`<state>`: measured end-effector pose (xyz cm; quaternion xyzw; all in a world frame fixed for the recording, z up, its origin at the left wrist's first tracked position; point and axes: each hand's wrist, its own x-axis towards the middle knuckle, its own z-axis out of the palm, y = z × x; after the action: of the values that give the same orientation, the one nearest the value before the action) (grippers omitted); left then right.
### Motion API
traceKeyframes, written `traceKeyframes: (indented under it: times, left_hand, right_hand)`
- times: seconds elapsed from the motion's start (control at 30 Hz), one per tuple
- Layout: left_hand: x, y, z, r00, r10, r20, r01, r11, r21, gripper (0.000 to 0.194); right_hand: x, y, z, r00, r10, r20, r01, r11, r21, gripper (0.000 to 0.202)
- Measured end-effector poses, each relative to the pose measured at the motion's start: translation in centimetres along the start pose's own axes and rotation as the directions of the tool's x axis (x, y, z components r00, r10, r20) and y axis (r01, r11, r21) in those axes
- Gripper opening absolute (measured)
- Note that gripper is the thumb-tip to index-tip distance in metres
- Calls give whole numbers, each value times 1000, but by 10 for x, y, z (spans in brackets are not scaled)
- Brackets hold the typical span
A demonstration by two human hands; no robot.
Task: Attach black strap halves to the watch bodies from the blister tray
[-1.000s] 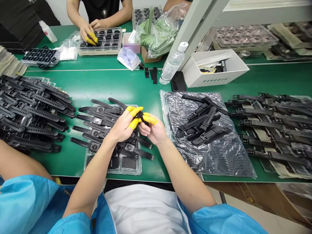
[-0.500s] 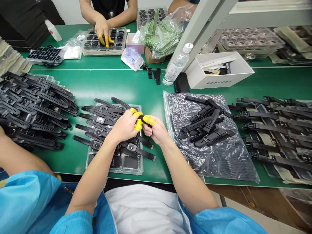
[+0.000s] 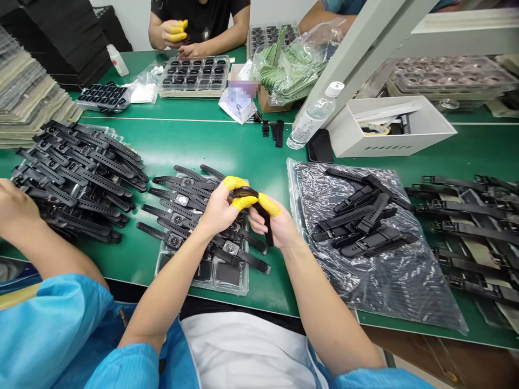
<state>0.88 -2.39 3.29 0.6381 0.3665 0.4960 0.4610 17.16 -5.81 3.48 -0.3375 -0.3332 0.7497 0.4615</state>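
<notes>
Right hand (image 3: 280, 226) now exposes more black strap (image 3: 267, 226).

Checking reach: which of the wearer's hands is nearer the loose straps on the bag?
Right. The right hand is left of the loose straps, not touching; the left hand is farther left, over the watch tray.

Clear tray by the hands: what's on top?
Watches with black straps lie across the tray; dark pieces show along its near edge. What lies beneath the watches is covered.
</notes>
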Motion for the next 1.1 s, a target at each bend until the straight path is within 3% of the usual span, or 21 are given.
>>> traceKeyframes:
  times: [0.07, 0.13, 0.23, 0.33, 0.4, 0.47, 0.53, 0.6, 0.7, 0.8, 0.97, 1.1]
  left_hand:
    - [1, 2, 1, 996, -65, -55, 56, 986, -154, 41]
    - [5, 4, -4, 975, -129, -180, 80, 963, -256, 48]
    - [12, 5, -19, 884, -136, -447, -2, 955, -295, 53]
    - [17, 4, -30, 823, -149, -548, -16, 959, -285, 53]
    - [17, 1, -29, 856, -211, -471, 78, 955, -286, 51]
    - [13, -3, -22, 919, -261, -295, 197, 953, -229, 47]
    - [7, -6, -14, 970, -225, -90, 220, 973, -65, 39]
    - [1, -9, -8, 992, -95, 81, 83, 986, 143, 40]
    - [-2, -11, -8, 966, 80, 248, -164, 926, 341, 51]
    - [-1, -10, -12, 945, 117, 305, -239, 883, 403, 52]
    - [1, -7, -11, 956, 157, 249, -246, 889, 385, 41]
    - [-1, -8, -12, 943, 137, 304, -263, 864, 429, 47]
  right_hand:
    - [-1, -1, -1, 992, 103, 74, -105, 994, 18, 49]
    - [-2, -2, -3, 974, 194, 118, -193, 981, -18, 48]
    - [-3, -5, -7, 954, 273, 120, -257, 957, -134, 46]
    - [-4, -9, -10, 966, 251, 61, -237, 954, -184, 45]
    - [-4, -11, -10, 990, 140, -31, -144, 977, -155, 44]
    - [-3, -10, -7, 995, 20, -100, -33, 992, -121, 45]
    - [-2, -7, -3, 995, -41, -96, 31, 995, -96, 43]
    - [-2, -3, 1, 997, -51, -52, 46, 996, -82, 40]
    - [0, 1, 5, 1000, -24, -8, 23, 997, -75, 36]
    - [1, -1, 4, 1000, 15, -10, -15, 999, -47, 33]
    - [1, -6, 1, 1000, 9, -23, -8, 1000, 15, 32]
    - [1, -5, 2, 999, 32, 28, -32, 999, -1, 32]
